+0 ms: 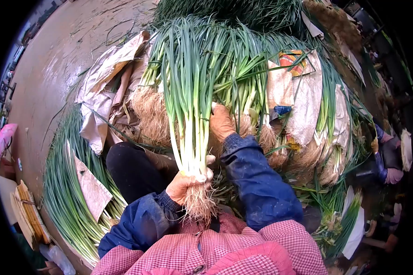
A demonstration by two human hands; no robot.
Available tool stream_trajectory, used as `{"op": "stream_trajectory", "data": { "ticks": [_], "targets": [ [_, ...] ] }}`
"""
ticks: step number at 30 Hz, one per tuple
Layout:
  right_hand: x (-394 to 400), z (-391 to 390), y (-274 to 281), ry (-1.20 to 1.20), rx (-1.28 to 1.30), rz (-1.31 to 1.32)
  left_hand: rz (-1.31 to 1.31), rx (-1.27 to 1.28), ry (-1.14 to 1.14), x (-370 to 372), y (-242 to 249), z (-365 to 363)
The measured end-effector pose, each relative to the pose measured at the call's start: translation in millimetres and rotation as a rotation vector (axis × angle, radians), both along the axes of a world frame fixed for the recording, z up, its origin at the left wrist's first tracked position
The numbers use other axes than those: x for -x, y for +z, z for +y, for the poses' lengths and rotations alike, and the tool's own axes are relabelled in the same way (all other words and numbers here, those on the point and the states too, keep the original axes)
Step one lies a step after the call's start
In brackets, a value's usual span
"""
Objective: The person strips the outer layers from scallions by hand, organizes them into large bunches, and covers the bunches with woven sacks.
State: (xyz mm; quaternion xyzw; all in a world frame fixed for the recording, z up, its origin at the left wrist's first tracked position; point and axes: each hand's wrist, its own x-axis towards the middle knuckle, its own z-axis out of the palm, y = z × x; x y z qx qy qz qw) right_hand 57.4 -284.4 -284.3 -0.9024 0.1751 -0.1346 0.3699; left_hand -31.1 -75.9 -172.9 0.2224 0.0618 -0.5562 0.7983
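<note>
A bunch of green onions (190,114) stands upright in front of me, leaves fanned away and pale roots (200,204) toward my body. My left hand (181,187), in an orange-tan glove, is closed around its white lower stems just above the roots. My right hand (222,123), gloved alike, is at the bunch's right side about halfway up; its fingers are mostly hidden behind the stalks, so its grip does not show. Just beyond both hands lies a large heap of green onions (248,59), with brown root clumps (149,114) facing me.
More green onions (69,183) lie at my left, with a cloth scrap (91,188) on them. Pale sacking (108,87) and a white sack (305,105) lie against the heap. Wet brown floor (55,68) stretches to the left. Another person's arm (379,158) shows at far right.
</note>
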Motion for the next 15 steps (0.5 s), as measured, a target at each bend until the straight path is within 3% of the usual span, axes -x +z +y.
{"op": "stream_trajectory", "data": {
  "ticks": [2,4,5,7,9,10,12,14,15],
  "targets": [
    [-22,-28,57,-0.231,-0.349,-0.155,-0.043,0.078,0.023,-4,6,17],
    [-24,-97,68,-0.391,-0.922,-0.519,-0.048,0.542,0.120,-13,5,22],
    [-15,-128,66,-0.418,-0.977,-0.471,-0.052,0.658,0.166,-19,2,19],
    [-2,-122,73,-0.434,-0.749,-0.323,-0.048,0.745,0.241,-32,3,7],
    [-9,-89,59,-0.115,-0.253,0.034,0.005,0.462,0.294,-41,0,-6],
    [-26,-75,22,0.007,0.109,-0.175,0.047,0.284,0.308,-47,0,-12],
    [-44,-43,32,0.051,0.260,0.015,0.089,0.070,0.250,-53,-7,-14],
    [-56,-52,33,0.096,0.041,0.256,0.089,0.017,0.168,-52,-32,-10],
    [-57,-59,38,0.116,-0.075,0.339,0.056,-0.145,0.228,-48,-18,-10]
  ]
}}
